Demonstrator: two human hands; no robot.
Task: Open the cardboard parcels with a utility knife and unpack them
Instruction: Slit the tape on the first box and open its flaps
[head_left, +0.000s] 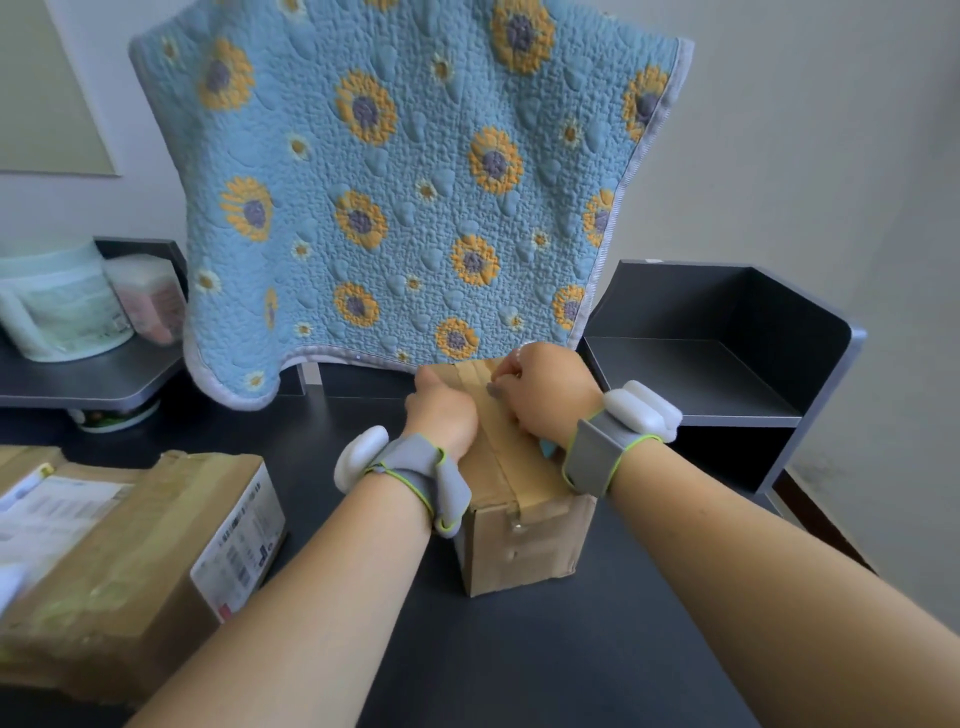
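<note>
Box (511, 499), small and taped, is stood on the dark surface (519, 649) at centre, with its brown tape strip (498, 426) run along the top and down the near face. Left hand (441, 415) is laid on the box top at the far left edge, fingers curled over it to brace. Right hand (545, 389) is closed in a fist over the tape near the far end; something bluish is glimpsed under the wrist, probably the knife, but the blade cannot be made out. Second parcel (135, 551), larger and labelled, is lain at near left, well apart, apparently still sealed. Quilt (405, 182) is hung behind; shelf (727, 358) is seen at right. Step judged: tape slit on the first box, at or near its start. Next move calls for a steady pull toward the body along the seam, shallow enough to spare the contents, bracing fingers kept off the cut line.
</note>
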